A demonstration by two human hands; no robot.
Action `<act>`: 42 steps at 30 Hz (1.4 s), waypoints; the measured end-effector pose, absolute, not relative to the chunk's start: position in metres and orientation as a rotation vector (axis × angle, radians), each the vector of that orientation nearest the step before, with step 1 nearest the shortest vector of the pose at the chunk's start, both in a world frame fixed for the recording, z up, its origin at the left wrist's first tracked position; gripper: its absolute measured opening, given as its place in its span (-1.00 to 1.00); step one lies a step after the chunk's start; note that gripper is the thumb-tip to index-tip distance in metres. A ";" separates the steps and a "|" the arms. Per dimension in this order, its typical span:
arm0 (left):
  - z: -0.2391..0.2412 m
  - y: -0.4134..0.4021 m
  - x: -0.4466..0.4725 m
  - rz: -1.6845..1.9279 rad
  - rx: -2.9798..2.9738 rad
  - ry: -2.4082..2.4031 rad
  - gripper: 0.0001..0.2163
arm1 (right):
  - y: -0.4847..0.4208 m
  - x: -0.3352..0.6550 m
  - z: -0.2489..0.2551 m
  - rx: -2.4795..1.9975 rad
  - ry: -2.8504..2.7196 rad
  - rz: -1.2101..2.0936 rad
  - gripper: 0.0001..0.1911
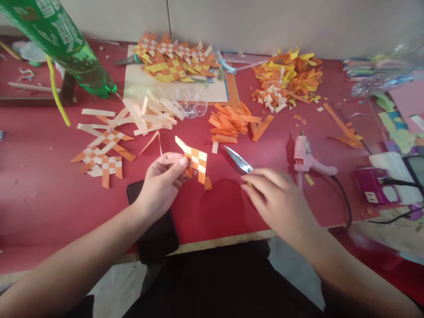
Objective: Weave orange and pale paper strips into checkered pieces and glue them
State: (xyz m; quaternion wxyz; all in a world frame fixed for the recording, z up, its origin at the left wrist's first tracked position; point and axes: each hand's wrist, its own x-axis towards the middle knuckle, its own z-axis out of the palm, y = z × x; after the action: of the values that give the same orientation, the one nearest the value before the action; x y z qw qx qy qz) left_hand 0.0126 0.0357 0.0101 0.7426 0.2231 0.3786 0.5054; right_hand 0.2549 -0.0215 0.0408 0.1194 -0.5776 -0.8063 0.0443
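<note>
Between thumb and fingers, my left hand (168,181) pinches a woven paper piece (198,161) in an orange and cream checker pattern. One cream strip end sticks up from it and orange ends hang below. My right hand (276,194) is closed around the handles of scissors (239,160), which are mostly hidden by the fingers. Their closed blades point up and left, toward the woven piece but apart from it. A small orange paper scrap (208,183) lies just beneath the woven piece.
Cream strips (155,112), orange strips (232,123) and woven pieces (102,154) lie around. Behind are finished paper fish (175,55) and a scrap pile (288,79). A glue gun (306,157) stands right, a green bottle (62,48) left, a phone (159,234) by the edge.
</note>
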 end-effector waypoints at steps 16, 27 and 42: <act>0.012 0.040 0.011 1.078 0.424 0.846 -0.71 | 0.042 0.206 0.009 -1.417 -2.471 0.552 -0.79; 0.017 0.037 0.014 1.036 0.455 0.898 -0.86 | 0.071 0.222 0.019 -1.340 -2.585 0.109 -0.70; 0.007 0.029 0.012 0.988 0.687 0.881 -0.57 | 0.039 0.210 0.045 -1.326 -1.381 1.536 -0.52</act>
State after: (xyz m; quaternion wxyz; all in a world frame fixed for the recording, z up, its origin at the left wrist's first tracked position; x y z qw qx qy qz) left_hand 0.0116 0.0289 0.0072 0.7346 0.3127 0.4006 0.4495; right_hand 0.2096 0.0387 0.0450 0.3369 -0.5085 -0.5298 0.5893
